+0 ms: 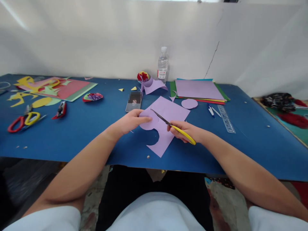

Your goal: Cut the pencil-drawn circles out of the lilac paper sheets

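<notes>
Lilac paper sheet [166, 120], yellow-handled scissors [179, 130], deep blue table [84, 128] — red-and-yellow scissors [22, 121] at left.

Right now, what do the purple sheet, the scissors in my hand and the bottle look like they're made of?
Sheet: matte paper or thin card, likely; flat colour, clean curved cut-out.
Scissors: dark blades that look like metal; glossy yellow handles, probably plastic.
Bottle: clear plastic, it seems; see-through body, white cap, label.

We hold a lilac paper sheet [166, 123] with our left hand [131, 122] while our right hand [186, 131] works yellow-handled scissors [174, 127] into it above the blue table [84, 128].
</notes>
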Available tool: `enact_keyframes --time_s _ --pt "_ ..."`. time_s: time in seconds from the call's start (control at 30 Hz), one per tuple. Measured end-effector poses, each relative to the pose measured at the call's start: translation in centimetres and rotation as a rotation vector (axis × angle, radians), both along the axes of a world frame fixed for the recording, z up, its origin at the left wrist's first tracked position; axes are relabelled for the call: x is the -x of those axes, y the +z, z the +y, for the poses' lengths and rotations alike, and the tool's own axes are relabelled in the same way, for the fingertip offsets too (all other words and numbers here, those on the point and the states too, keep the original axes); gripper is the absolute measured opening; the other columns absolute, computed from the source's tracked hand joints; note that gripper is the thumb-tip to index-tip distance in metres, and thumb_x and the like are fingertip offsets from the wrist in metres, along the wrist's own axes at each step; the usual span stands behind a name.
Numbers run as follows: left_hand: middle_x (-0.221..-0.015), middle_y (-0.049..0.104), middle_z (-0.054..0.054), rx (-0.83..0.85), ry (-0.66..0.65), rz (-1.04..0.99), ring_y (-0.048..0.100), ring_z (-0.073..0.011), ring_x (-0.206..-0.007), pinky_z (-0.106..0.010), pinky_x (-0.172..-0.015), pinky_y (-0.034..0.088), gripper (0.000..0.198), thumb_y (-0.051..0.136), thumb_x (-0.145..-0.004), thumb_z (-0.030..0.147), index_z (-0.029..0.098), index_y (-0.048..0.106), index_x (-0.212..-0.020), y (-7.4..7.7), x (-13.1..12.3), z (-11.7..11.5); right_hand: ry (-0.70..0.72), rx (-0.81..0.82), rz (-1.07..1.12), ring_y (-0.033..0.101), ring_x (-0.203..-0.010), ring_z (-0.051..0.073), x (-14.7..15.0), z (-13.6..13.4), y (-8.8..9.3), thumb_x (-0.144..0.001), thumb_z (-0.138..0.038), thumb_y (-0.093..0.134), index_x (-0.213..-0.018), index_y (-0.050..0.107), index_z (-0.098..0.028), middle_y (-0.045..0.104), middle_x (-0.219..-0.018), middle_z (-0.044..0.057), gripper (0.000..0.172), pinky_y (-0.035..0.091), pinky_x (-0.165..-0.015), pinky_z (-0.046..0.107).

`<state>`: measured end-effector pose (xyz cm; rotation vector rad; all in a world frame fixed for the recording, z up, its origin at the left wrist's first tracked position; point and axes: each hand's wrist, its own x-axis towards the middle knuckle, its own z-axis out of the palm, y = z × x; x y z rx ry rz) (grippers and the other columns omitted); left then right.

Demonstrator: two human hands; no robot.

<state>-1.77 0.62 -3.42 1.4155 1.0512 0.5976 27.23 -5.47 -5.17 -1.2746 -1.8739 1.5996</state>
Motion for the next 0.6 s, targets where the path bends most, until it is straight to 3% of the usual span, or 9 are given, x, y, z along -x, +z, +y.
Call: enact_keyframes --time_s 0.23,0.6 --pt "-0.091 0.085 -0.004 -0.013 -0.027 0.022 0.075 -0.0206 -0.081 -0.033 -0.081 0.063 0.042 0.102 -0.068 0.054 0.020 0.086 -0.088 0.48 -0.15 -0.16 0.015 0.044 -0.003 0.040 -0.055 0.011 -0.13 0.14 -0.02 -0.086 -0.092 0.077 -0.104 0.058 -0.024 0.042 -0.068 -0.010 0.073 0.040 -0.048 0.025" --pt "-0.095 0.086 -0.006 -0.025 -0.041 0.051 0.075 -0.0222 -0.084 -0.034 -0.082 0.062 0.044 0.102 -0.069 0.056 0.020 0.088 -0.091 0.58 0.04 -0.15 0.011 0.027 -0.026 0.042 -0.052 0.011 0.18 -0.02 0.26 -0.083 -0.098 0.075 -0.099 0.057 -0.025 0.043 -0.065 -0.010 0.077 0.042 -0.046 0.025"
